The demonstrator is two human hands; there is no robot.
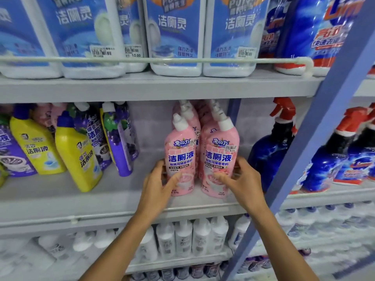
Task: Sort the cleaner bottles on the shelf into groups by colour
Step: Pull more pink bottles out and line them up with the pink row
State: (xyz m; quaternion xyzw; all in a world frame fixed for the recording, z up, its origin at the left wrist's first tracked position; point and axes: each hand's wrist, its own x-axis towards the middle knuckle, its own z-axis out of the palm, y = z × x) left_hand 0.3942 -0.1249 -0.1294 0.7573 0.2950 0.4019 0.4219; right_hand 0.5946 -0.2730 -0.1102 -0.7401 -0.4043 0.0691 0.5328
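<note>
Hands (160,186) (242,179), seemingly around pink bottles (180,153) (220,157)

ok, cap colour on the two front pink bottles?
White caps on both pink bottles; head view shows it best.

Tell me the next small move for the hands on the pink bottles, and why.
Probably release and reach left: left hand and right hand grip the left pink bottle and right pink bottle, already grouped together, while yellow bottles and purple bottles stand mixed.
</note>
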